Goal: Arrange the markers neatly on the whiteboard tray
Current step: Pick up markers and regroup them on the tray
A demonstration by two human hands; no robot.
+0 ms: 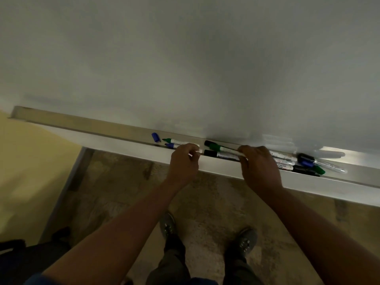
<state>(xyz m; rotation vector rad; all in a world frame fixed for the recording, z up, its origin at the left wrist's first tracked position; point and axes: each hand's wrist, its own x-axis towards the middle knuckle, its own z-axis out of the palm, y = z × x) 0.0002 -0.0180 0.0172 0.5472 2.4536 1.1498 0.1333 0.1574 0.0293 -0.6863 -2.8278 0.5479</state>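
Observation:
A long metal whiteboard tray (86, 125) runs from upper left to lower right under the whiteboard. My left hand (184, 164) pinches the white ends of an uncapped green marker (174, 140) and an uncapped blue marker (174, 146) lying in the tray. My right hand (260, 167) grips the ends of a green-capped marker (218, 147) and a black-capped marker (220, 154). A loose blue cap (155, 137) lies just left of the uncapped markers. Right of my right hand lies a jumbled pile of several markers (302, 162).
The whiteboard (185, 58) fills the upper view. Below the tray are a speckled floor, my two shoes (246, 240) and a dark chair (20, 258) at the lower left. A yellow wall (24, 161) stands on the left.

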